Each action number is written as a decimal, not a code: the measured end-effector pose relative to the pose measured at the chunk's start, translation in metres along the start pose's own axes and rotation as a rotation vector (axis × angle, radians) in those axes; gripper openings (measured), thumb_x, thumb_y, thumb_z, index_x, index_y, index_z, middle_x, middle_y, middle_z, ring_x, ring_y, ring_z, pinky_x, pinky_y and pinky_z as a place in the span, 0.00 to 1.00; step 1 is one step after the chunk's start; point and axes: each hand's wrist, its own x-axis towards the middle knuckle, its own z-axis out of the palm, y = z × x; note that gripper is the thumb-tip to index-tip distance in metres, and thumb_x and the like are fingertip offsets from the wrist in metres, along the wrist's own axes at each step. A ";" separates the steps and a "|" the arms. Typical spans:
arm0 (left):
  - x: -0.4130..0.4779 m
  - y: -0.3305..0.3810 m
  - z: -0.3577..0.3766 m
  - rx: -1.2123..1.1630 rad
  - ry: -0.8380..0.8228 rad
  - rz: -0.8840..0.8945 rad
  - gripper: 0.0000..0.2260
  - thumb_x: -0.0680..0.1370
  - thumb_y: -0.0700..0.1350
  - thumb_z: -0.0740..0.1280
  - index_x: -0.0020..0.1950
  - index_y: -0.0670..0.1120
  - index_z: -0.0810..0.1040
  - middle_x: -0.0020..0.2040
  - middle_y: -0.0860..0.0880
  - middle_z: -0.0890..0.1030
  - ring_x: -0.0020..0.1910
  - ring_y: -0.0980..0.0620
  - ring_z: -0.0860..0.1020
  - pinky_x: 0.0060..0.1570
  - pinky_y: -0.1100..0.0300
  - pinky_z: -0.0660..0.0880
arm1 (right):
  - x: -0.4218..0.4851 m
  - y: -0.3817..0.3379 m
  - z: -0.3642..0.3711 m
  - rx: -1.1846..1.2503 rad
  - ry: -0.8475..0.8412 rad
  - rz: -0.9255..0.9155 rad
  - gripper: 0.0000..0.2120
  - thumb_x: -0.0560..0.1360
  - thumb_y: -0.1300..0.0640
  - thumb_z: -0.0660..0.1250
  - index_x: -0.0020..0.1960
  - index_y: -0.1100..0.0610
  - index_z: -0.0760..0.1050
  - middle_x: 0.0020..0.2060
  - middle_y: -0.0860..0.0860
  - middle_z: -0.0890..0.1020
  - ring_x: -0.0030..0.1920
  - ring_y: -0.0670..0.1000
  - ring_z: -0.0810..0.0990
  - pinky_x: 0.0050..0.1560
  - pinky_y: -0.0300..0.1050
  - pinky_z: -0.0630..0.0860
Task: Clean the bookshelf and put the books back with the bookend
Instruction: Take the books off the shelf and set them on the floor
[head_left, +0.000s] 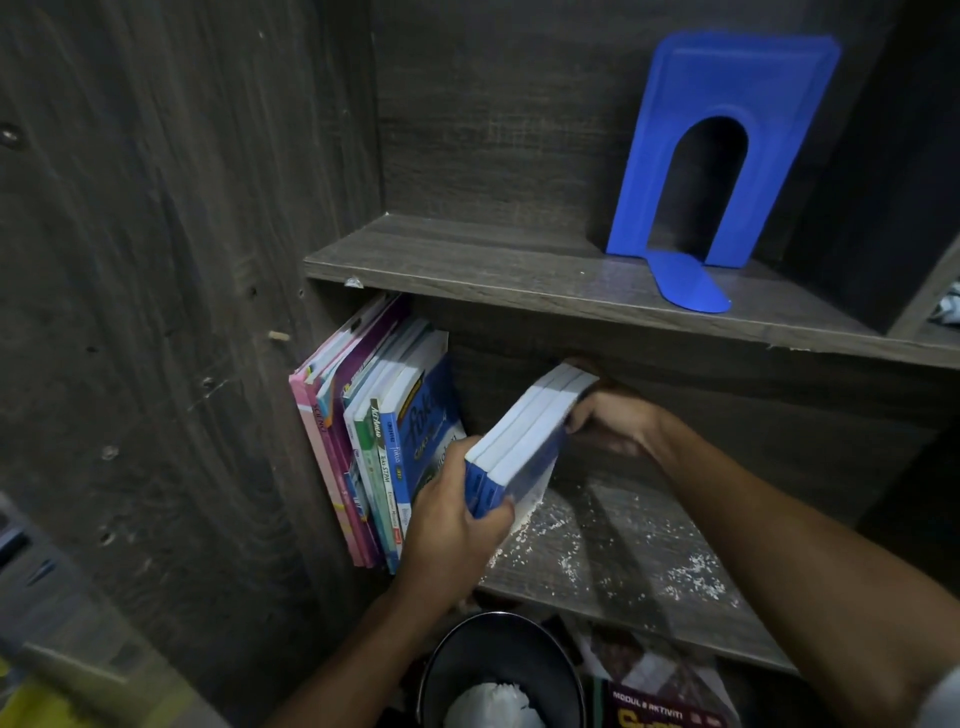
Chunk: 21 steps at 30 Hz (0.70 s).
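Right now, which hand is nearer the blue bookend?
Right. The right hand holds the book stack below the bookend; the left hand grips the stack lower and further left.

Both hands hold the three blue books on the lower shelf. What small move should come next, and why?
Probably lift the three blue books clear of the lower shelf. The left hand and right hand grip them tilted, and white crumbs lie on the board beneath, not yet wiped.
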 end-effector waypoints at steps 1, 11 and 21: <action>0.000 0.001 -0.003 -0.012 -0.006 -0.005 0.23 0.74 0.42 0.73 0.61 0.59 0.68 0.54 0.56 0.80 0.54 0.63 0.78 0.51 0.68 0.76 | -0.002 0.000 0.005 0.039 0.010 -0.031 0.22 0.71 0.81 0.54 0.49 0.58 0.75 0.45 0.56 0.78 0.47 0.53 0.79 0.37 0.40 0.80; 0.030 0.017 -0.051 -0.304 -0.187 -0.041 0.20 0.71 0.45 0.73 0.58 0.59 0.71 0.56 0.57 0.81 0.58 0.56 0.79 0.51 0.56 0.80 | -0.037 -0.014 0.018 0.224 0.264 -0.214 0.34 0.53 0.80 0.53 0.49 0.53 0.76 0.43 0.56 0.79 0.47 0.57 0.79 0.38 0.50 0.75; 0.049 0.010 -0.048 -0.298 -0.355 -0.069 0.19 0.73 0.34 0.72 0.61 0.42 0.69 0.59 0.45 0.78 0.60 0.48 0.78 0.53 0.56 0.80 | -0.068 0.017 0.016 0.212 0.467 -0.232 0.28 0.53 0.79 0.55 0.44 0.54 0.72 0.38 0.55 0.78 0.40 0.55 0.77 0.23 0.39 0.67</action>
